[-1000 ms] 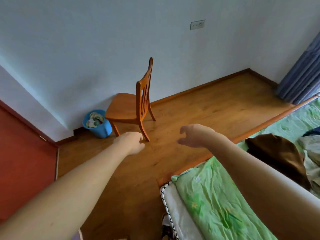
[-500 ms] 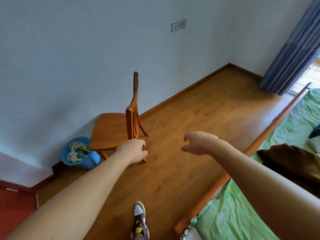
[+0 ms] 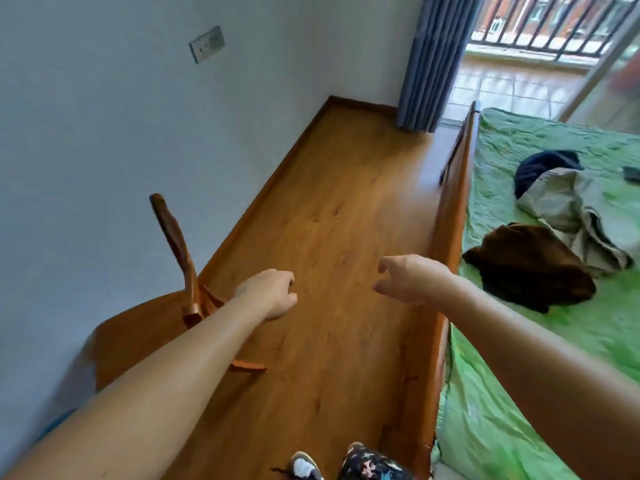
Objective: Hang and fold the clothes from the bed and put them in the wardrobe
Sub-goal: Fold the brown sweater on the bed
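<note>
Clothes lie on the green bed sheet (image 3: 519, 393) at the right: a brown garment (image 3: 530, 268) nearest the wooden bed rail (image 3: 446, 237), a crumpled beige garment (image 3: 581, 216) beyond it, and a dark navy one (image 3: 543, 164) behind that. My left hand (image 3: 270, 296) hangs over the wooden floor with fingers loosely curled and holds nothing. My right hand (image 3: 408, 278) is also empty, fingers loosely bent, just left of the bed rail and short of the brown garment. No wardrobe is in view.
A wooden chair (image 3: 166, 306) stands by the left wall under my left forearm. The wooden floor (image 3: 329, 220) runs between wall and bed toward a blue curtain (image 3: 433, 60) and an open balcony door. My shoes (image 3: 304, 467) show at the bottom.
The view has swung right and along the bed, bringing the clothes, curtain and balcony into sight. Both hands stay raised and empty; the blue bin has left the view.
</note>
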### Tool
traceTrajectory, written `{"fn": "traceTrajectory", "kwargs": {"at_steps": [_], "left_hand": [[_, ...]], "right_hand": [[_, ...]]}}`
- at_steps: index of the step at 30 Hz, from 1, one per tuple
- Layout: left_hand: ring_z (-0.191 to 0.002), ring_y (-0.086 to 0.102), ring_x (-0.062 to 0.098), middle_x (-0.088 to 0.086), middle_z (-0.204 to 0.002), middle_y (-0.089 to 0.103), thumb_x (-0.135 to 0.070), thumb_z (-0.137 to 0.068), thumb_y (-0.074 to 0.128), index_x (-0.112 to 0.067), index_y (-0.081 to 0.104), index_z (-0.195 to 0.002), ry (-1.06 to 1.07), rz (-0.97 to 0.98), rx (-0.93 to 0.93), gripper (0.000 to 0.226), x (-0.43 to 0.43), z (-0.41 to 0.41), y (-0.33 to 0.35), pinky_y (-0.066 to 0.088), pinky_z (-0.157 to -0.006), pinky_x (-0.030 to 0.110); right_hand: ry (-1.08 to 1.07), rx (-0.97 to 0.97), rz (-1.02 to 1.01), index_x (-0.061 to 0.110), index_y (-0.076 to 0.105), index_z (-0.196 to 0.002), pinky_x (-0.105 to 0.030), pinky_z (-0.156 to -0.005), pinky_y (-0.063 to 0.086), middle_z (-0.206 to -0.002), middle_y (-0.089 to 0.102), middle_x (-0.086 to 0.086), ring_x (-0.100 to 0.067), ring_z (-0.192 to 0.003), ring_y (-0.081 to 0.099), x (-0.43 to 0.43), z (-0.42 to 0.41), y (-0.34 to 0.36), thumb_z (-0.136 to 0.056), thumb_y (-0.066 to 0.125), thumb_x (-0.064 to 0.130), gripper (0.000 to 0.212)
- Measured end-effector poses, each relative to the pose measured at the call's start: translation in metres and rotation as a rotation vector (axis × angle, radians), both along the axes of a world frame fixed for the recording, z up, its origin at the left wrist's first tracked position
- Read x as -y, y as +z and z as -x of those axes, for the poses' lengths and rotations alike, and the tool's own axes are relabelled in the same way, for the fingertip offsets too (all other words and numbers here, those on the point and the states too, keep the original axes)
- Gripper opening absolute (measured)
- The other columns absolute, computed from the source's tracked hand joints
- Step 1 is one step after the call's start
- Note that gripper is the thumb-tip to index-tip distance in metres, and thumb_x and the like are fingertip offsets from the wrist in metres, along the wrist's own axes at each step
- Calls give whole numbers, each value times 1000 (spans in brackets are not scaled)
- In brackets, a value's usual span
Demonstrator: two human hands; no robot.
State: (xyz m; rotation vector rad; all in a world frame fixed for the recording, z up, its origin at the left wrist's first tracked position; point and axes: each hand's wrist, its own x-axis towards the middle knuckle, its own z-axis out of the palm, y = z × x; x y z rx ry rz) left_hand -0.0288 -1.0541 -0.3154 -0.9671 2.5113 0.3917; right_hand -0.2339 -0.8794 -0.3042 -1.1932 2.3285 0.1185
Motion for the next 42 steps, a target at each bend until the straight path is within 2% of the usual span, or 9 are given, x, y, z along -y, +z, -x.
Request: {"fn": "traceTrajectory", "kwargs": {"at_steps": [2, 6, 10, 19, 23, 27, 36, 39, 42], "left_hand": [[-127, 56, 22, -1, -147, 52, -42, -101, 51, -30, 47, -144, -87, -33, 0, 45, 4, 41, -6, 54, -95, 37], [-124, 57, 21, -2, -144, 54, -41, -101, 53, -28, 49, -144, -278, -61, -6, 45, -7, 137, -13, 55, -96, 36], [-118, 60, 19, -3, -138, 58, -43, -99, 54, -28, 53, -139, -461, -20, -63, 43, -28, 240, -17, 56, -88, 32], [-111, 62, 19, -5, -128, 59, -47, -95, 57, -34, 55, -134, -753, 8, 0, 41, -54, 467, -34, 59, -86, 37], [-108, 60, 23, -3, -116, 58, -37, -97, 47, -29, 62, -122, -1029, 14, 80, 30, -82, 548, -34, 56, -87, 41], [-101, 63, 22, -4, -116, 61, -39, -93, 55, -32, 58, -127, -1134, -62, 19, 35, -124, 619, -43, 56, -76, 39], [-93, 60, 23, -2, -104, 57, -40, -89, 55, -32, 60, -117, -1563, -68, 200, 30, -187, 770, -108, 56, -74, 40], [-98, 63, 25, 0, -111, 62, -45, -88, 58, -35, 59, -122, -1606, -123, 276, 35, -188, 810, -138, 52, -72, 34], [-106, 63, 29, 4, -119, 62, -46, -90, 56, -35, 51, -134, -1660, -108, 355, 45, -188, 838, -175, 43, -70, 33]], "right_hand": [[-131, -7, -36, 28, 56, -128, -33, -72, 53, -115, 64, 2, -22, -99, 62, -22, 22, -1, -93, 55, 60, 47], [-352, -1, -70, 29, 57, -117, -28, -54, 41, -94, 57, 7, -16, -80, 56, -71, 72, -2, -93, 55, 61, 40], [-497, 15, -67, 29, 59, -122, -40, -88, 55, -123, 64, 0, -26, -112, 61, -102, 138, -9, -89, 53, 65, 50], [-816, 128, -66, 28, 58, -110, -41, -88, 54, -119, 65, -2, -26, -107, 62, -151, 283, -48, -86, 53, 59, 39], [-950, 162, -56, 24, 58, -121, -42, -93, 52, -125, 65, -5, -29, -114, 62, -181, 327, -54, -91, 55, 55, 44], [-1095, 187, -43, 22, 55, -127, -44, -97, 51, -129, 63, -6, -31, -117, 60, -203, 360, -67, -94, 54, 54, 46], [-1493, 311, -53, 22, 53, -131, -41, -95, 50, -132, 60, -8, -32, -117, 58, -208, 420, -118, -96, 50, 51, 46], [-1675, 407, 76, 16, 57, -128, -34, -86, 45, -131, 61, -12, -32, -116, 59, -198, 441, -148, -98, 52, 44, 41], [-1911, 485, 245, 12, 49, -142, -35, -98, 45, -142, 54, -15, -32, -128, 53, -186, 462, -185, -100, 54, 37, 49]]}}
